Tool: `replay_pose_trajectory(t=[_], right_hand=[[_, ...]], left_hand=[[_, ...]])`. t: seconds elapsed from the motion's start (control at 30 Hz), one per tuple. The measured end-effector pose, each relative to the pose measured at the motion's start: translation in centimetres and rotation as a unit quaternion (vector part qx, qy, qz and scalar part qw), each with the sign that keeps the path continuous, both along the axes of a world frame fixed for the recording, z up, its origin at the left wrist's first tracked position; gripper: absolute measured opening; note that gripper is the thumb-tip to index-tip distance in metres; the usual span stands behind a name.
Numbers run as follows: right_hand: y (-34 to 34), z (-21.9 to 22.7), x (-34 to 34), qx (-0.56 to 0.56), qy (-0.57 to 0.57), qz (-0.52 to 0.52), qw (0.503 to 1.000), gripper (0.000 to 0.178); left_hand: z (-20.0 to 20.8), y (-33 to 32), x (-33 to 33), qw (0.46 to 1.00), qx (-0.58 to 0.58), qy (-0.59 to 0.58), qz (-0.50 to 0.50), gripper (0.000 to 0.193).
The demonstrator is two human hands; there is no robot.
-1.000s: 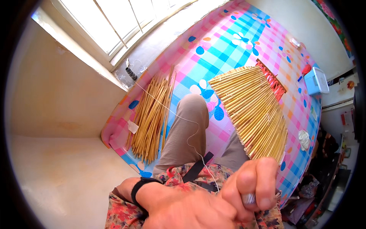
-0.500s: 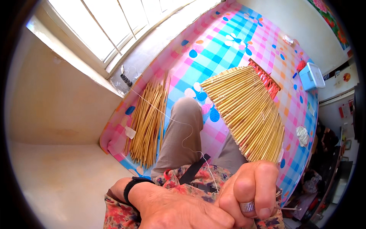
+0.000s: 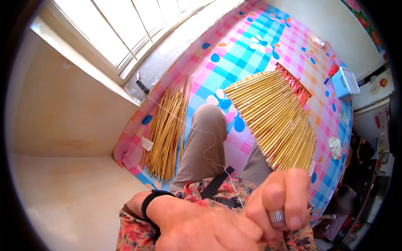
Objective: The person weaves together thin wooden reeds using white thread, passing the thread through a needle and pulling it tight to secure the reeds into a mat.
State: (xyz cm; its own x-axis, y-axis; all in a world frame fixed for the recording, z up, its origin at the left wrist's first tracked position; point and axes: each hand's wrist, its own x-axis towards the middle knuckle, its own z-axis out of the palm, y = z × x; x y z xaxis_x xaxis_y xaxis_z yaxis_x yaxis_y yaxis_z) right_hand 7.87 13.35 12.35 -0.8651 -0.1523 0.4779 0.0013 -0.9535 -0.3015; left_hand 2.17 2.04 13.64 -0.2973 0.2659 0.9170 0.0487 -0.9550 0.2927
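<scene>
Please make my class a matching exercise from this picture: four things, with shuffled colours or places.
1. thread
2. ring
3. loose sticks
4. box

A. heaped, left of the trouser legs
B. light blue, lidded
C. white, running across a trouser leg
D. silvery, around a finger

Pairs: 1-C, 2-D, 3-A, 4-B

L hand [image 3: 205,228] meets R hand [image 3: 278,205], latter curled approx. fist-like
</scene>
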Motion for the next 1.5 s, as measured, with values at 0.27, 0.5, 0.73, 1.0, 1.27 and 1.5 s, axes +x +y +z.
replay_pose_trajectory(t=[0.27, 0.5, 0.73, 1.0, 1.27, 1.5], right_hand=[[0.4, 0.2, 0.0, 0.015, -0.019, 0.004, 1.000, 0.011], [-1.2, 1.1, 1.3, -0.082, -0.056, -0.015, 0.995, 0.009], [-2.0, 2.2, 2.1, -0.109, -0.121, -0.069, 0.984, 0.010], [-0.7, 2.4, 0.6, -0.057, -0.077, 0.001, 0.995, 0.011], [0.1, 1.3, 0.2, -0.042, -0.033, 0.029, 0.998, 0.010], [-1.8, 0.7, 1.3, -0.112, -0.029, -0.064, 0.991, 0.012]], left_hand=[[0.4, 0.8, 1.1, 0.996, 0.035, -0.041, 0.064, 0.010], [1.4, 0.4, 1.9, 0.997, 0.017, -0.033, 0.071, 0.013], [1.7, 0.6, 1.8, 0.996, 0.002, -0.038, 0.079, 0.013], [1.2, 0.7, 1.1, 0.997, 0.013, 0.000, 0.073, 0.014], [1.6, 0.8, 1.9, 0.996, 0.000, -0.042, 0.081, 0.014], [1.0, 1.2, 1.7, 0.996, 0.027, -0.045, 0.074, 0.013]])
